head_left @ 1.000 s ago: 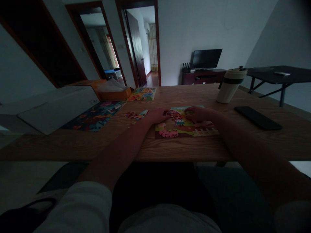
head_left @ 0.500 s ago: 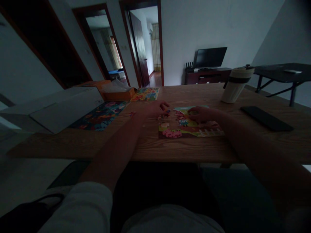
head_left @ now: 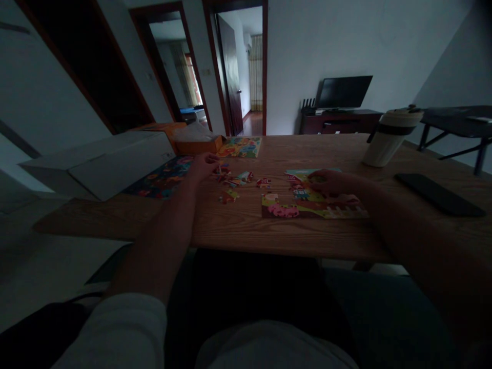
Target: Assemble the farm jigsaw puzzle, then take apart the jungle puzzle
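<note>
My left hand hangs over the scattered puzzle pieces left of centre, fingers bent together. A small coloured puzzle piece appears at its fingertips, partly lost in the dim light. My right hand lies over the upper right of a part-built jigsaw puzzle, its fingers curled round an olive-yellow piece. The puzzle shows a pink spotted animal, a figure in blue and a pale fence. Between the hands lie a red barn piece and, nearer me, a brown-green piece.
On the left are a long white box, an orange box with clear plastic, a dark floral sheet and a bright picture sheet. A cream tumbler and a black phone-like slab occupy the right side.
My left hand has moved left, off the puzzle's left edge to the loose pieces, uncovering several of them. My right hand stays on the puzzle. The view has turned slightly left.
</note>
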The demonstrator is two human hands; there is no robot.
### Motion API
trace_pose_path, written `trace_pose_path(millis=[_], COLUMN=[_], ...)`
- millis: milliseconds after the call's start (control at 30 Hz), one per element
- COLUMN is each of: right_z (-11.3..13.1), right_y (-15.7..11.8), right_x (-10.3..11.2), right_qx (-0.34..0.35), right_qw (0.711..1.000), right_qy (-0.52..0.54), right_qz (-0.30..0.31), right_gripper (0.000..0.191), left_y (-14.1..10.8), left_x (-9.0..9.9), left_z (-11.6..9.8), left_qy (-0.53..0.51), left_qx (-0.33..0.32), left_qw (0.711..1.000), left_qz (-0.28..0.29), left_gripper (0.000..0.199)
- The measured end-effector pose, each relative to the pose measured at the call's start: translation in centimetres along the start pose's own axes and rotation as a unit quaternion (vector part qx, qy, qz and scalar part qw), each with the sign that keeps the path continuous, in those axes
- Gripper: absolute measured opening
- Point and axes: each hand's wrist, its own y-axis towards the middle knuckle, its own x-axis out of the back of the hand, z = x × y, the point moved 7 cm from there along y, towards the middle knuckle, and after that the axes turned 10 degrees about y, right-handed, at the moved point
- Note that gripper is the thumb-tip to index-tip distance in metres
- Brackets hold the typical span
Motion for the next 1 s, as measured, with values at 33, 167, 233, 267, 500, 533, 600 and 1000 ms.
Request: trace_pose_path(millis=[33,167,233,267,500,533,600,1000], right_z=[0.0,0.4,0.7,0.9,1.8,1.8,1.8,0.7], right_y=[0.0,-0.1,-0.4,-0.5,-1.0,-1.0,-0.9,-0.3], right_x=[0.0,0.1,0.1,0.1,0.3,0.3,0.4,0.1], right_qx=[0.002,0.020,0.012,0.008,0.006,0.011,0.017,0.020], right_qw=[1.000,1.000,1.000,1.000,0.999,0.999,0.999,0.999], right_qy=[-0.001,-0.004,-0.009,-0.012,-0.032,-0.035,-0.038,-0.025], right_qz=[-0.003,-0.014,-0.005,-0.001,0.001,-0.001,-0.007,0.001], right_gripper=[0.067,0.064,0.063,0.062,0.060,0.060,0.057,0.064], left_y=[0.1,0.1,-0.2,-0.6,-4.9,-5.2,-5.3,-1.6], left_x=[-0.8,-4.1,-4.6,-4.7,-7.1,-7.4,-7.6,-2.1], left_z=[0.0,-1.2,-2.1,-2.8,-8.0,-8.3,-8.6,0.0], left_qy=[0.021,0.109,0.141,0.163,0.228,0.232,0.226,0.070], left_qx=[-0.011,-0.061,-0.083,-0.103,-0.217,-0.222,-0.238,-0.068], left_qw=[1.000,0.988,0.982,0.977,0.931,0.928,0.923,0.961], left_qz=[0.015,0.096,0.098,0.094,0.183,0.190,0.201,0.260], left_gripper=[0.018,0.021,0.030,0.035,0.065,0.066,0.065,0.053])
